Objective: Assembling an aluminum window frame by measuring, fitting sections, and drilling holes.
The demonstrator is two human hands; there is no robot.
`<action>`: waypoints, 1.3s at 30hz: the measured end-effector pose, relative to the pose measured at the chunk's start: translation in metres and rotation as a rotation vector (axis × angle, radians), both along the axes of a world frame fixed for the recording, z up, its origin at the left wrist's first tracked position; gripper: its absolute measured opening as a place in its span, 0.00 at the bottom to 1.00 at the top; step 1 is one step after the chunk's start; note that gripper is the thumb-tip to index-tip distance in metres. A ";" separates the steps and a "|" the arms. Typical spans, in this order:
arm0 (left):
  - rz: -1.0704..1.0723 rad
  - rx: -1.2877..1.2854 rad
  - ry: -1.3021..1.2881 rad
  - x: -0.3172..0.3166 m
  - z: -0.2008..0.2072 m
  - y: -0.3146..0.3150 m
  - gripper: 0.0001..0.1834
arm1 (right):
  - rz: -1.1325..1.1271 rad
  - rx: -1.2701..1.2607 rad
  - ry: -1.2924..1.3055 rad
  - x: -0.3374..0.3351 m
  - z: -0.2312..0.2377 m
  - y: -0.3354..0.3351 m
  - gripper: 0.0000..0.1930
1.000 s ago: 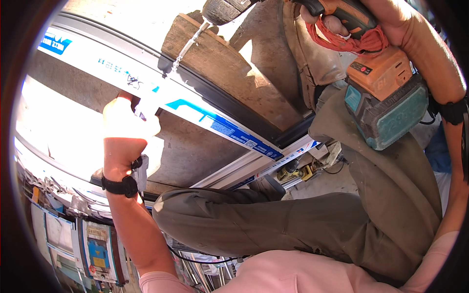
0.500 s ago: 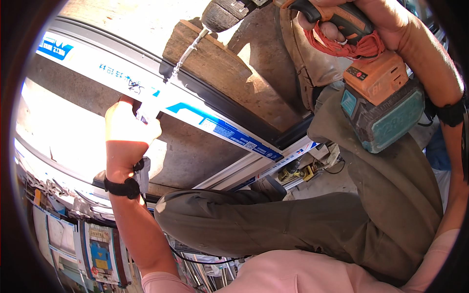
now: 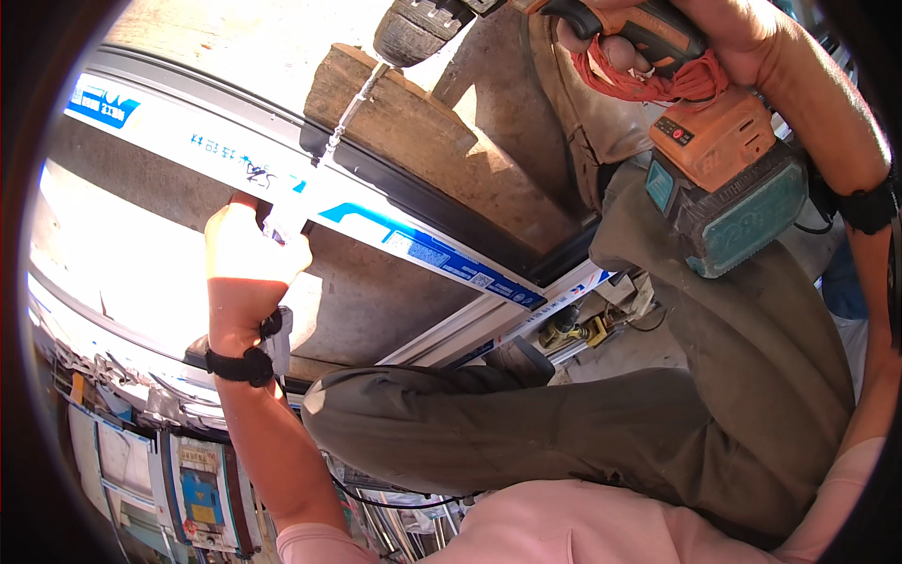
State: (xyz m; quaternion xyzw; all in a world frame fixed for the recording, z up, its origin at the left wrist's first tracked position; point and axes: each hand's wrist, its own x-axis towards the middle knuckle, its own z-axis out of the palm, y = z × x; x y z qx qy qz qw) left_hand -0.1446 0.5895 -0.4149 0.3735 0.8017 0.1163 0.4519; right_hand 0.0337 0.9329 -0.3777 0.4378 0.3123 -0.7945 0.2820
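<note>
In my right hand (image 3: pixel 738 42) is a cordless drill (image 3: pixel 714 141) with an orange and black body, a teal-faced battery and red cord wound at its grip. Its black chuck (image 3: pixel 413 33) carries a long thin bit (image 3: pixel 355 111), which slants down to the far edge of a metal profile (image 3: pixel 254 174) covered in white and blue film. The tip appears to meet the profile there; exact contact is hard to tell. Opposite, my left hand (image 3: pixel 249 246) is closed at the profile's near edge, its fingers partly hidden and washed out by sunlight.
A dark wooden block (image 3: pixel 404 122) lies beyond the profile. Another film-covered bar (image 3: pixel 554 301) crosses at its right end. My bent leg (image 3: pixel 507 423) is close on the near side. A yellow and black tool (image 3: pixel 587 329) lies past the bars; a blue-and-white case (image 3: pixel 202 493) stands lower left.
The drill has shifted slightly left, and its battery has risen a little. The bit's tip has moved slightly left and nearer along the profile. My left hand stays at the same edge.
</note>
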 end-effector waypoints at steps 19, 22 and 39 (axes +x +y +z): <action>-0.025 0.041 0.032 -0.001 -0.005 -0.016 0.15 | 0.018 -0.051 -0.085 0.007 -0.020 -0.002 0.16; 0.019 -0.018 0.010 -0.001 0.000 -0.010 0.14 | 0.063 0.039 -0.020 0.002 -0.015 -0.006 0.16; -0.117 0.177 0.072 -0.023 -0.006 -0.044 0.23 | 0.277 0.312 0.006 -0.001 -0.012 -0.015 0.23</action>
